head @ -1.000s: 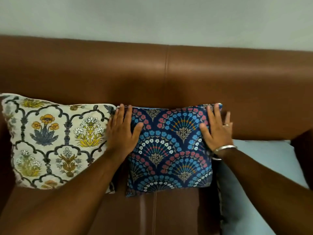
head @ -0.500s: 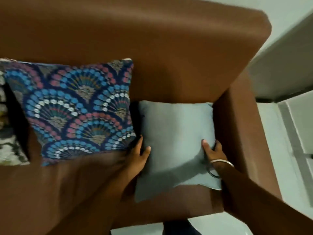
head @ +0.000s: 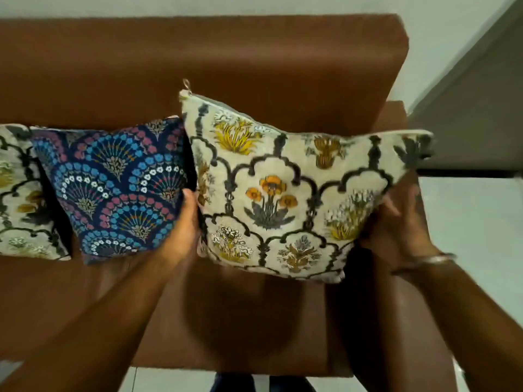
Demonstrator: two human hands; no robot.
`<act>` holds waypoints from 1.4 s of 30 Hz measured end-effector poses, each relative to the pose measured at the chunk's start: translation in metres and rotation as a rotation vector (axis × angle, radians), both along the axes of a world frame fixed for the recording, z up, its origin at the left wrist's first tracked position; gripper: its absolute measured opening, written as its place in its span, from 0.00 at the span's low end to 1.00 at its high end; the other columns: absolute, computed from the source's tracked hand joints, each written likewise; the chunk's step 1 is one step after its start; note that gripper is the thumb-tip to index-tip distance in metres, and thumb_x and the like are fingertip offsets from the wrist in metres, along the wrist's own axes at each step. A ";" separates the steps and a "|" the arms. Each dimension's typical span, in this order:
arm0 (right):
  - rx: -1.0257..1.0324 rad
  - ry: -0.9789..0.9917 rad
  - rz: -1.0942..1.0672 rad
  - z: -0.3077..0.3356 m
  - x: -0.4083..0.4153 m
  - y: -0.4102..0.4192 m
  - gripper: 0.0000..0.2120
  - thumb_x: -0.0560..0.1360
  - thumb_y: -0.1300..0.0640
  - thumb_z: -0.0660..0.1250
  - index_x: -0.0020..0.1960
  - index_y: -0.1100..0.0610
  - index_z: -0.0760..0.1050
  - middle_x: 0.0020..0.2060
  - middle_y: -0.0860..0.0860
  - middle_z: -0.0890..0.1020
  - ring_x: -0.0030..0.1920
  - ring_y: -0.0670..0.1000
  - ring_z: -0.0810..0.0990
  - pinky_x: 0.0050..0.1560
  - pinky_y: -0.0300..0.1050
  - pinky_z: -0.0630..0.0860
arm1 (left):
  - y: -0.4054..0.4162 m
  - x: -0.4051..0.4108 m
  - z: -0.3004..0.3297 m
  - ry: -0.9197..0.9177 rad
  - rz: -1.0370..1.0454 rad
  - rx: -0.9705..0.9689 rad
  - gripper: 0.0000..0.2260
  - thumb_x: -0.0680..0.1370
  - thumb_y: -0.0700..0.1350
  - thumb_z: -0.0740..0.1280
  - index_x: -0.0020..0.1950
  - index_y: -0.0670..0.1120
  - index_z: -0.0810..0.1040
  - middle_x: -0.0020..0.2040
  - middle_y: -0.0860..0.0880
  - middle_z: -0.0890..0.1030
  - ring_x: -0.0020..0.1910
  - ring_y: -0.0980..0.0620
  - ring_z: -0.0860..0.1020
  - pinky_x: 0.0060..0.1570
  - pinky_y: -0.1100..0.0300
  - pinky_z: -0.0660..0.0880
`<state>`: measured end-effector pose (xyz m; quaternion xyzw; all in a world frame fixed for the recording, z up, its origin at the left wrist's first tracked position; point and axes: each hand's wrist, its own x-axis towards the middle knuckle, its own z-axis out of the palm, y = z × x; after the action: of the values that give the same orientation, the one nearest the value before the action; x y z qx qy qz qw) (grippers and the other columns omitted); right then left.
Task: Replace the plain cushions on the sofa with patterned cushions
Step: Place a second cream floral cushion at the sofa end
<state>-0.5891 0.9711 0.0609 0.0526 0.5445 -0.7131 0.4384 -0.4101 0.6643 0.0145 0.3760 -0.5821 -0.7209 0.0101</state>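
Cream floral-print fabric cushion (head: pixel 285 190), pinched at its sides by left hand (head: pixel 185 222) and right hand (head: pixel 402 222) above right seat of brown leather sofa (head: pixel 198 66); tilted, may slump forward or nudge navy fan-print cushion (head: pixel 113 188).

Three patterned cushions: two cream floral (head: pixel 285 193) (head: pixel 19 193), one navy fan-print (head: pixel 113 188). One brown sofa (head: pixel 198 60). Two hands (head: pixel 184 222) (head: pixel 402 222), one bangle (head: pixel 424 261).
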 end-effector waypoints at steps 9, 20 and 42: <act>0.413 0.598 -0.205 -0.095 -0.050 -0.082 0.36 0.77 0.40 0.63 0.79 0.51 0.56 0.73 0.48 0.69 0.75 0.52 0.67 0.72 0.45 0.63 | 0.016 -0.065 -0.084 -0.142 0.158 -0.309 0.37 0.76 0.71 0.49 0.80 0.52 0.57 0.75 0.47 0.69 0.61 0.49 0.76 0.56 0.52 0.74; 0.827 2.256 0.548 -0.116 -0.029 -0.104 0.36 0.74 0.35 0.60 0.78 0.49 0.59 0.77 0.56 0.64 0.77 0.59 0.59 0.73 0.65 0.56 | -0.015 -0.078 -0.087 0.262 -0.757 -1.917 0.29 0.82 0.63 0.47 0.81 0.51 0.50 0.82 0.47 0.42 0.81 0.45 0.44 0.76 0.40 0.45; 0.328 0.808 -0.076 -0.041 -0.015 -0.065 0.26 0.73 0.36 0.66 0.70 0.35 0.67 0.64 0.34 0.78 0.66 0.35 0.74 0.63 0.36 0.74 | 0.014 -0.026 -0.104 -0.014 0.231 0.550 0.41 0.61 0.84 0.52 0.61 0.61 0.82 0.61 0.50 0.84 0.61 0.45 0.81 0.56 0.40 0.79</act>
<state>-0.6043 0.9057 0.0200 -0.1415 0.7760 -0.5962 0.1495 -0.4362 0.6781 -0.0894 0.4334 -0.3182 -0.8430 -0.0144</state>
